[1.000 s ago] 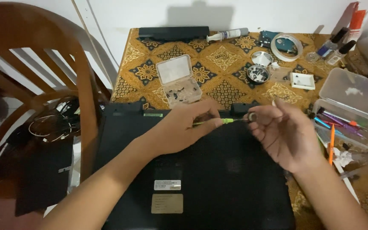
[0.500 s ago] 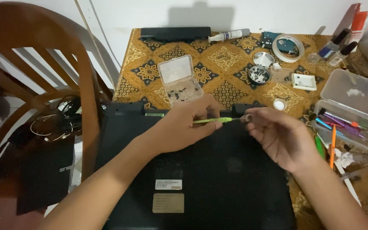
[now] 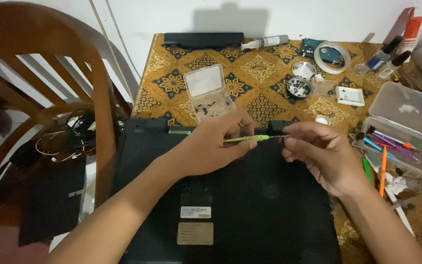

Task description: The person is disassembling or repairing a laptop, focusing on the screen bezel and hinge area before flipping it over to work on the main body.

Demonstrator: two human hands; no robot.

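A: What are the hands doing?

B: The left hand (image 3: pixel 211 146) is closed around the handle of a green screwdriver (image 3: pixel 246 139), which lies level above the far edge of the black laptop (image 3: pixel 250 205). The right hand (image 3: pixel 318 154) has its fingertips pinched together at the tool's tip; what they pinch, if anything, is too small to tell.

A: And the laptop?

B: Upside down, base up, near the person, on a patterned cloth (image 3: pixel 264 93).

A: What lies around it?

B: Just beyond the left hand, an open clear box (image 3: pixel 208 93) holding small dark parts. Farther right, a round tin (image 3: pixel 299 87) of screws and a tape roll (image 3: pixel 332 55). At the right, an open case (image 3: pixel 401 124) of coloured tools. At the far edge, a long black battery (image 3: pixel 203 40). A wooden chair (image 3: pixel 50 98) stands left.
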